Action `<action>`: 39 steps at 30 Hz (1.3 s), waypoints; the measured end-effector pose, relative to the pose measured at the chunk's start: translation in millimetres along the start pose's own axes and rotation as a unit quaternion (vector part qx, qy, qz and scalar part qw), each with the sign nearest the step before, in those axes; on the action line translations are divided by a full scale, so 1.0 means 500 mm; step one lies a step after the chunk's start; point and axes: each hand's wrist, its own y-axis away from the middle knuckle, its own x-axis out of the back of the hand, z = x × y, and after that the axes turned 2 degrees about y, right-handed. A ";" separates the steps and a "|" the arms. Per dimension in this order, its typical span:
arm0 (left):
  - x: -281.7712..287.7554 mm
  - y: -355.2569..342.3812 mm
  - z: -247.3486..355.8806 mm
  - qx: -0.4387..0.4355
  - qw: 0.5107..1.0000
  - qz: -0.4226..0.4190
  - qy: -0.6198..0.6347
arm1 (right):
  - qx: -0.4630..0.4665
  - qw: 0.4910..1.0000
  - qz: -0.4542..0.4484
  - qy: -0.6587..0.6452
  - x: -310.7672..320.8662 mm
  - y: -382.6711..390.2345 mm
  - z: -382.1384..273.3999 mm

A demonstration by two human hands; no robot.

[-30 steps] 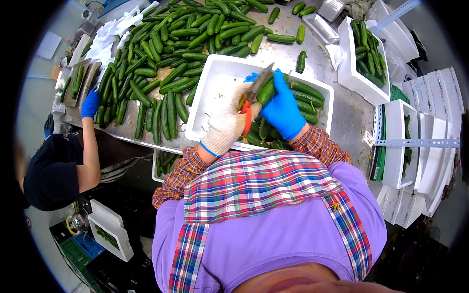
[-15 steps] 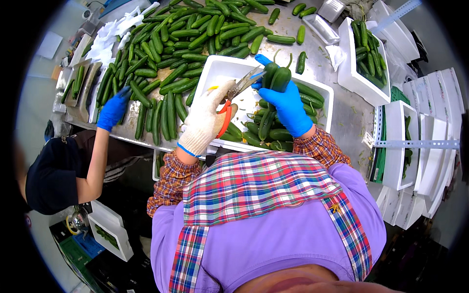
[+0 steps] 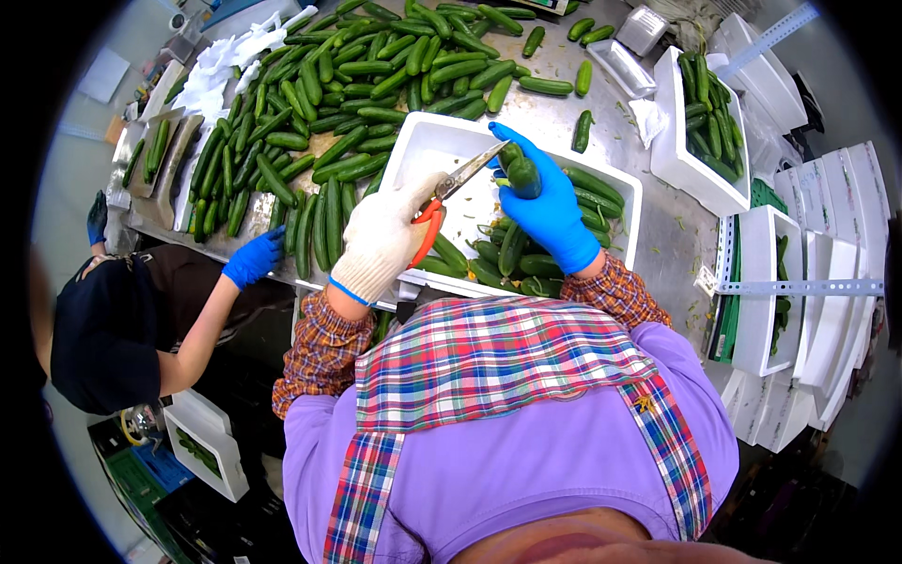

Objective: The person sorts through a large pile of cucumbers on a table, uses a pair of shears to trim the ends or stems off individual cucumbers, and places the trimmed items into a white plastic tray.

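Note:
My left hand [image 3: 381, 235], in a cream glove, is closed on orange-handled shears [image 3: 427, 226]; their slim blades reach up to the right, close by the ends of two cucumbers [image 3: 523, 177]. Those are gripped in my right hand [image 3: 554, 216], blue-gloved, with fingers curled around them. Both hands are over a white foam box [image 3: 628, 249] holding more cucumbers [image 3: 592, 193] along its right and front, with small scraps on its white bottom.
A big heap of cucumbers [image 3: 366, 70] covers the metal table [image 3: 676, 235]. Filled foam boxes [image 3: 695, 174] and stacked boxes [image 3: 836, 197] stand right. At left, a dark-shirted co-worker [image 3: 103, 329] has a blue-gloved hand [image 3: 254, 258] at the table edge, near metal trays [image 3: 178, 164].
My left hand has moved left with the shears. My right hand came to hold two cucumbers upright, now tilted, their stems no longer visible. The co-worker's hand has moved right and down.

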 end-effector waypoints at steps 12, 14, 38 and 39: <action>-0.027 0.001 -0.025 -0.115 0.992 0.059 0.001 | -0.016 0.996 0.000 0.083 0.008 -0.005 0.019; -0.028 0.001 -0.021 -0.059 0.996 0.027 0.055 | -0.035 0.999 -0.001 0.034 0.011 -0.005 0.017; -0.162 -0.004 -0.095 0.047 0.741 0.217 0.634 | -0.198 0.825 -0.169 -0.501 0.008 -0.267 0.090; -0.165 -0.003 -0.099 0.035 0.750 0.235 0.618 | -0.182 0.859 -0.208 -0.430 0.007 -0.251 0.084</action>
